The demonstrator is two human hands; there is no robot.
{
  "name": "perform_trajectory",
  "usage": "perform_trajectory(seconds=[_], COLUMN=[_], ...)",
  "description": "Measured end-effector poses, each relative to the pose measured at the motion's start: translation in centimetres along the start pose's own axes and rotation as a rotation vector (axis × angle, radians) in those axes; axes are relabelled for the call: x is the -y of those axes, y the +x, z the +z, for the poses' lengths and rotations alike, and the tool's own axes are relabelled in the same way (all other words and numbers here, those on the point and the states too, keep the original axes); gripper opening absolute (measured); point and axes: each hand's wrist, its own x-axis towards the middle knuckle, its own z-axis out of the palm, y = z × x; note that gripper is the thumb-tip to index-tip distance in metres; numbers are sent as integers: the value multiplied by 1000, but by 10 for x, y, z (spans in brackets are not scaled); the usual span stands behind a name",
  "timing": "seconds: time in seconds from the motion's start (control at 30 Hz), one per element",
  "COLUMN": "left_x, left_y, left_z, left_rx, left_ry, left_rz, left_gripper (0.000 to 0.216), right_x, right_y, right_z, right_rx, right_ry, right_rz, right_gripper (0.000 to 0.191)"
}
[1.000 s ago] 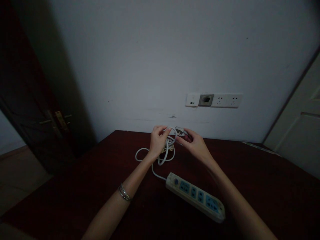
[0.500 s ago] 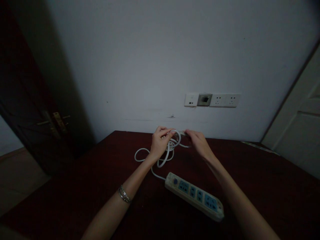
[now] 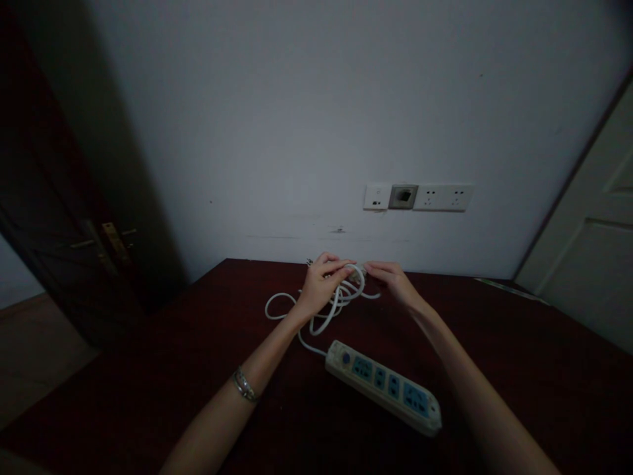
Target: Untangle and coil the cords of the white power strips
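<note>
My left hand [image 3: 321, 284] is closed on the white power cord [image 3: 324, 328], pinching a loop between thumb and fingers. Small dark prongs [image 3: 309, 262] poke out at the far left side of this hand; the plug body is hidden. My right hand [image 3: 393, 277] has its fingertips pinched together at the right edge of the same loop, by a pale piece [image 3: 357, 274] too small to make out clearly. More cord lies in loose coils below the hands. It runs to a white power strip [image 3: 383, 386] with blue sockets, lying slantwise between my forearms.
The dark red tabletop [image 3: 237, 297] meets a pale wall [image 3: 277, 165]. Wall sockets [image 3: 440, 197] and a grey-framed plate [image 3: 403, 196] sit above its back edge. A dark door [image 3: 49, 218] stands at the left, a white door [image 3: 593, 244] at the right.
My left hand has turned slightly, and the prongs now show beside it. My right hand's fingers have straightened a little at the loop. The power strip stays put.
</note>
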Motion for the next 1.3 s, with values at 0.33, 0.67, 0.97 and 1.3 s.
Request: perform_trajectory(seconds=[0.33,0.67,0.97,1.3], left_x=[-4,-4,2,9], left_y=[-2,-4,-3,0], left_z=[8,13,15,8], left_rx=[136,94,7,12], left_ry=[-318,-665,-733,-561], left_rz=[-228,-572,-590,-583], left_gripper=[26,39,34,37], right_x=[-9,-23,-21,-16], right_y=[-6,-2,-2,-1], right_z=[0,5,13,15], right_rx=[57,129,157,160], right_ry=[123,353,542,467], right_rz=[45,25,175,232], right_gripper=[29,30,15,21])
